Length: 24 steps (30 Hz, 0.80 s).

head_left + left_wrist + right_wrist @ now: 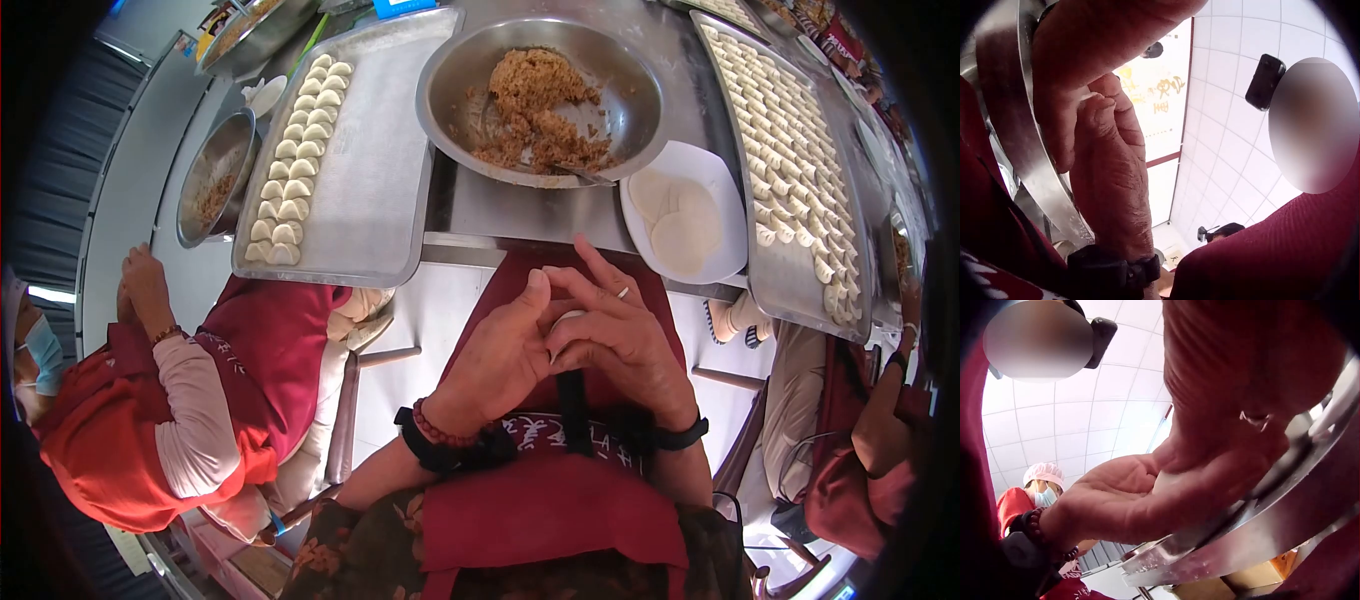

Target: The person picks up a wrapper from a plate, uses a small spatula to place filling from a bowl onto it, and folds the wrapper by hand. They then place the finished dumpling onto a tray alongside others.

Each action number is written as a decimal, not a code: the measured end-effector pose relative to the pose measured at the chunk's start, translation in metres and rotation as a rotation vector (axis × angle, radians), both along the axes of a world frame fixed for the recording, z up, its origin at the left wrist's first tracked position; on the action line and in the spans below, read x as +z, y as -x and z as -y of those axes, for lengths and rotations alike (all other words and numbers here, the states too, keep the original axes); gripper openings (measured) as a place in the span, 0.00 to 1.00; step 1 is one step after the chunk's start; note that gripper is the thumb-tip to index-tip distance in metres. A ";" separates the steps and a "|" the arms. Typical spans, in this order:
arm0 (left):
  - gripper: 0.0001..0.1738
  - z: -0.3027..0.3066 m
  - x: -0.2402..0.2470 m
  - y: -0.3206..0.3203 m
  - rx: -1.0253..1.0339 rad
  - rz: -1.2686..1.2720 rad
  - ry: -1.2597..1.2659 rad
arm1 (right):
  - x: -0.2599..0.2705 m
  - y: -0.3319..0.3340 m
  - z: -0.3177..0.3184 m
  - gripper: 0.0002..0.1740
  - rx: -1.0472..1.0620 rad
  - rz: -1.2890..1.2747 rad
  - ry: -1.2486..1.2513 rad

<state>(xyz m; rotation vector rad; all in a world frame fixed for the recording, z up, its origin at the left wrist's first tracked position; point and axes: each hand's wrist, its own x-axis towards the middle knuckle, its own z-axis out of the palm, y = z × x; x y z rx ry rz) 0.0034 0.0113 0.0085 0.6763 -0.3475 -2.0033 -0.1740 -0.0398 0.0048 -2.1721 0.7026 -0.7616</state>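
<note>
Red, white, steel grey.
Dark-red apron (550, 510), white dumpling (568, 318), brown filling (540, 100), grey tray (385, 150), floral-print sleeve (340, 550).

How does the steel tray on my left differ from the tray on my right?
The left tray holds two rows of dumplings along one edge; the right tray carries many rows. The left tray is mostly bare; the right tray is nearly full. Both are rectangular metal trays.
</note>
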 end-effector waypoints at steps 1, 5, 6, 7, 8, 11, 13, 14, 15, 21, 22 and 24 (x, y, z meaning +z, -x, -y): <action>0.30 0.000 0.000 0.001 0.009 0.008 -0.009 | -0.001 0.001 0.000 0.11 0.005 -0.027 0.040; 0.30 0.000 0.005 0.004 0.010 0.065 -0.066 | -0.007 0.000 -0.004 0.10 0.014 -0.036 0.149; 0.30 0.001 0.005 0.004 0.003 0.085 -0.085 | -0.007 0.000 -0.004 0.10 0.029 -0.029 0.130; 0.31 0.000 0.004 0.004 0.000 0.086 -0.091 | -0.006 -0.001 -0.004 0.10 0.044 -0.023 0.110; 0.31 -0.001 0.001 0.004 -0.003 0.087 -0.096 | -0.006 -0.002 -0.003 0.10 0.060 -0.016 0.091; 0.32 -0.001 0.001 0.003 0.001 0.074 -0.107 | -0.008 -0.003 -0.002 0.10 0.089 -0.003 0.057; 0.33 0.001 0.002 0.003 -0.001 0.059 -0.092 | -0.005 -0.001 -0.002 0.10 0.058 0.029 0.004; 0.32 0.001 0.001 0.001 -0.006 0.050 -0.075 | -0.004 0.000 -0.003 0.10 0.042 0.043 -0.021; 0.32 0.002 0.001 0.000 -0.010 0.040 -0.058 | -0.003 0.001 -0.002 0.10 0.032 0.073 -0.075; 0.39 0.009 0.000 -0.001 -0.068 -0.070 -0.085 | -0.008 0.003 0.001 0.10 -0.053 0.222 -0.207; 0.39 0.012 0.001 -0.002 -0.071 -0.061 -0.079 | -0.011 0.002 0.001 0.09 -0.064 0.245 -0.206; 0.40 0.017 0.004 -0.005 -0.088 -0.052 -0.062 | -0.016 0.004 0.003 0.08 -0.088 0.274 -0.182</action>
